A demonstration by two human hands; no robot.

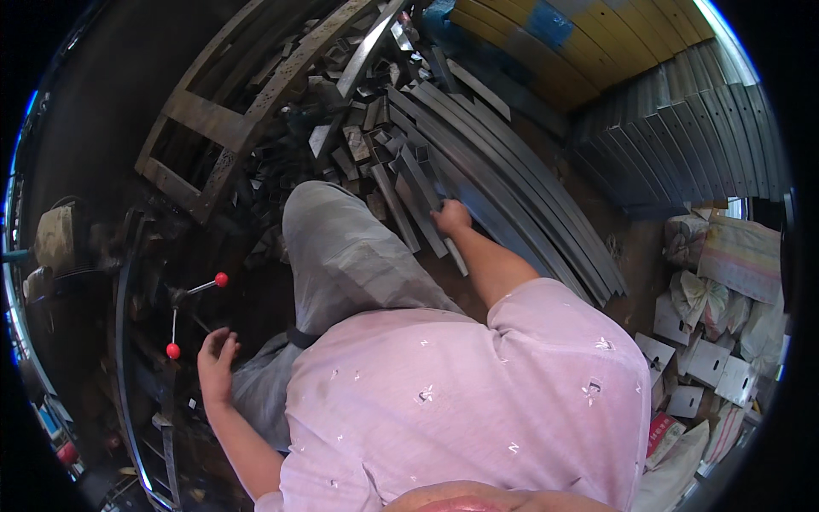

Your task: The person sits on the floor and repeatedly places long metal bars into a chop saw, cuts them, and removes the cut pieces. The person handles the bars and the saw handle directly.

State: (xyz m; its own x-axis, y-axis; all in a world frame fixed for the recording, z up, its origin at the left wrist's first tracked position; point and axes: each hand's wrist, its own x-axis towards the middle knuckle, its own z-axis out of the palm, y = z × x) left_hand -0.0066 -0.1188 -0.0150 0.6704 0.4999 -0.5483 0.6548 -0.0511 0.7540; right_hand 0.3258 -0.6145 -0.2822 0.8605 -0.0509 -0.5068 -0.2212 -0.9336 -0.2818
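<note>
From here, at the person's twelve o'clock, the right hand [452, 218] touches a grey metal tube [418, 177], grip unclear; the left hand [215, 363], half open, looks empty, a red knob [173, 351] at its nine o'clock

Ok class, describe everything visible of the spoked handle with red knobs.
The spoked handle shows a dark hub and two slim, shiny, metallic-looking rods tipped with round red knobs. One rod points right and slightly up, the other down. It stands at the person's left, near the left hand; whether they touch is unclear.
</note>
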